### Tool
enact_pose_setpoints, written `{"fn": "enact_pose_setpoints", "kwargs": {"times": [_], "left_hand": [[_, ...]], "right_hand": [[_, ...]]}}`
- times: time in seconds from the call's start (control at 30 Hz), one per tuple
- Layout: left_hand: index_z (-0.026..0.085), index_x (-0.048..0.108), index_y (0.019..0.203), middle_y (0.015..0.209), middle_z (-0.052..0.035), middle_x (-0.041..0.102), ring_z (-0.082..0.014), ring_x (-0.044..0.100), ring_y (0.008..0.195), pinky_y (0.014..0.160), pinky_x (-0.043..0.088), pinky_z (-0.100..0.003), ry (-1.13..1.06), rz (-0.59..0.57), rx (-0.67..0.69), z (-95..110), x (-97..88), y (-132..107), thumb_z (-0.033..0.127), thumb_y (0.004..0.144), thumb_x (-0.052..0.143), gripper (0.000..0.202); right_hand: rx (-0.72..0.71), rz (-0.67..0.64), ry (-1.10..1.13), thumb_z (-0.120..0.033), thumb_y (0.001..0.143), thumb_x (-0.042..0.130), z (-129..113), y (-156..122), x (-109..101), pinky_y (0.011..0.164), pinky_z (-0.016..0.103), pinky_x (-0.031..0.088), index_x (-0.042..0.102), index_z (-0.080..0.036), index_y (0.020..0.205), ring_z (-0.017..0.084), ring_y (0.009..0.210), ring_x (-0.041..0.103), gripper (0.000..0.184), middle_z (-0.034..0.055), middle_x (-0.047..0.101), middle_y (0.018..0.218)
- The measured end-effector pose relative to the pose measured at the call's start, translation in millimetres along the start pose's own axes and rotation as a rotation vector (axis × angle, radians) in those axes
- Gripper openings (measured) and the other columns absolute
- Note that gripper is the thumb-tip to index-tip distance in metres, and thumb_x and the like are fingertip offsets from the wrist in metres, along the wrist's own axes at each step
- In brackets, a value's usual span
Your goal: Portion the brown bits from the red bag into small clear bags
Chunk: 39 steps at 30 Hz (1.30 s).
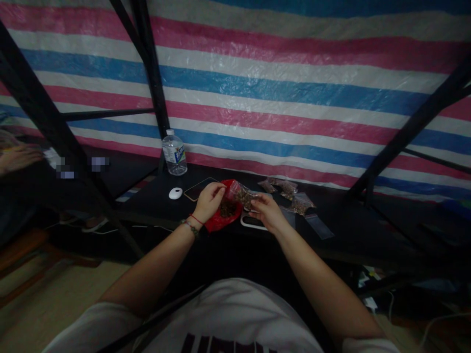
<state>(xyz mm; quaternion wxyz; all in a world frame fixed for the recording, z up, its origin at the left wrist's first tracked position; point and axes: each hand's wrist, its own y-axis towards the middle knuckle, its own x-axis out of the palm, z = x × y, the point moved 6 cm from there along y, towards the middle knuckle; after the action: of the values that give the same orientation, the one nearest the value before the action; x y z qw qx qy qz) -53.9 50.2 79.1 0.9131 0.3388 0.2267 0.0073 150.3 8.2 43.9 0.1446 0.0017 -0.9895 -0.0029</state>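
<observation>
My left hand (pixel 208 200) and my right hand (pixel 267 211) hold a small clear plastic bag (pixel 242 194) filled with brown bits, one hand at each end, above a dark table (pixel 154 196). Under the bag lies a red plastic bag (pixel 221 218) with a heap of the same brown bits on it. My left wrist wears a red string and a bead bracelet. A small white device (pixel 252 221) lies just below my right hand.
Several filled small bags (pixel 290 193) and an empty clear one (pixel 318 225) lie to the right. A phone (pixel 196 189), a white mouse (pixel 175 193) and a water bottle (pixel 174 153) stand to the left. Black metal frame bars and a striped tarp stand behind. Another person's hand (pixel 18 158) shows far left.
</observation>
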Motion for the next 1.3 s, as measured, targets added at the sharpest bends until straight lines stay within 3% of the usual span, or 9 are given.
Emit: {"fn": "enact_pose_setpoints", "kwargs": {"times": [0.1, 0.2, 0.3, 0.37, 0.53, 0.73, 0.97, 1.13, 1.3], "left_hand": [[0.017, 0.063, 0.108, 0.108, -0.0088, 0.066, -0.0195, 0.061, 0.102, 0.096, 0.045, -0.035, -0.110, -0.113, -0.033, -16, 12.2, 2, 0.032, 0.087, 0.050, 0.029], [0.014, 0.046, 0.131, 0.110, -0.0105, 0.066, -0.0184, 0.064, 0.099, 0.092, 0.048, -0.035, -0.326, -0.211, -0.133, -31, 26.6, -1, 0.029, 0.083, 0.055, 0.050], [0.014, 0.025, 0.144, 0.104, -0.0079, 0.067, -0.0169, 0.065, 0.096, 0.092, 0.049, -0.036, -0.350, -0.196, -0.201, -42, 29.0, -2, 0.024, 0.079, 0.059, 0.075], [0.015, 0.019, 0.147, 0.101, -0.0062, 0.067, -0.0170, 0.065, 0.095, 0.094, 0.048, -0.037, -0.279, -0.191, -0.211, -45, 26.7, -1, 0.022, 0.077, 0.061, 0.082], [0.016, 0.033, 0.144, 0.109, -0.0089, 0.066, -0.0215, 0.064, 0.100, 0.096, 0.047, -0.038, -0.042, -0.246, -0.166, -46, 24.4, 0, 0.019, 0.075, 0.061, 0.074], [0.013, 0.043, 0.137, 0.133, -0.0152, 0.053, -0.0293, 0.047, 0.126, 0.109, 0.035, -0.044, 0.262, -0.242, -0.053, -39, 26.5, -2, 0.027, 0.070, 0.070, 0.074], [0.015, 0.041, 0.138, 0.130, -0.0144, 0.055, -0.0288, 0.050, 0.123, 0.106, 0.038, -0.044, 0.292, -0.246, -0.021, -34, 24.3, -4, 0.028, 0.070, 0.070, 0.076], [0.014, 0.039, 0.139, 0.128, -0.0160, 0.057, -0.0296, 0.055, 0.118, 0.103, 0.040, -0.043, 0.269, -0.268, -0.020, -25, 23.6, -6, 0.029, 0.068, 0.071, 0.079], [0.014, 0.036, 0.140, 0.120, -0.0152, 0.063, -0.0281, 0.061, 0.110, 0.095, 0.045, -0.038, 0.303, -0.323, -0.106, -25, 25.3, -9, 0.030, 0.070, 0.071, 0.080]], "right_hand": [[-0.070, 0.009, -0.131, -0.036, 0.061, 0.076, -13, 17, 3, 0.057, 0.024, 0.053, 0.056, -0.023, 0.087, 0.014, 0.074, 0.062, 0.035, -0.0017, 0.061, 0.087], [-0.139, -0.012, -0.355, -0.036, 0.066, 0.070, -19, 36, 6, 0.058, 0.025, 0.054, 0.060, -0.021, 0.092, 0.014, 0.074, 0.061, 0.031, 0.0010, 0.062, 0.094], [-0.257, -0.005, -0.612, -0.032, 0.071, 0.066, -24, 53, 8, 0.063, 0.029, 0.055, 0.064, -0.019, 0.096, 0.015, 0.075, 0.062, 0.028, 0.0038, 0.065, 0.094], [-0.335, 0.017, -0.771, -0.027, 0.074, 0.064, -29, 62, 12, 0.070, 0.033, 0.055, 0.066, -0.018, 0.097, 0.017, 0.078, 0.063, 0.025, 0.0048, 0.067, 0.092], [-0.434, 0.016, -1.031, -0.020, 0.077, 0.062, -40, 72, 29, 0.084, 0.034, 0.051, 0.071, -0.018, 0.098, 0.020, 0.086, 0.065, 0.023, 0.0058, 0.071, 0.096], [-0.454, -0.041, -1.171, -0.021, 0.082, 0.059, -52, 74, 54, 0.081, 0.027, 0.048, 0.076, -0.017, 0.093, 0.019, 0.084, 0.067, 0.020, 0.0054, 0.074, 0.090], [-0.527, -0.103, -1.350, -0.022, 0.083, 0.056, -55, 78, 80, 0.076, 0.025, 0.045, 0.077, -0.019, 0.088, 0.019, 0.085, 0.067, 0.022, 0.0059, 0.074, 0.089], [-0.541, -0.040, -1.391, -0.022, 0.083, 0.054, -57, 84, 80, 0.075, 0.026, 0.045, 0.077, -0.019, 0.088, 0.020, 0.084, 0.066, 0.023, 0.0064, 0.074, 0.089], [-0.548, 0.021, -1.367, -0.023, 0.083, 0.054, -59, 86, 75, 0.076, 0.027, 0.045, 0.077, -0.019, 0.084, 0.020, 0.083, 0.066, 0.023, 0.0063, 0.074, 0.087]]}}
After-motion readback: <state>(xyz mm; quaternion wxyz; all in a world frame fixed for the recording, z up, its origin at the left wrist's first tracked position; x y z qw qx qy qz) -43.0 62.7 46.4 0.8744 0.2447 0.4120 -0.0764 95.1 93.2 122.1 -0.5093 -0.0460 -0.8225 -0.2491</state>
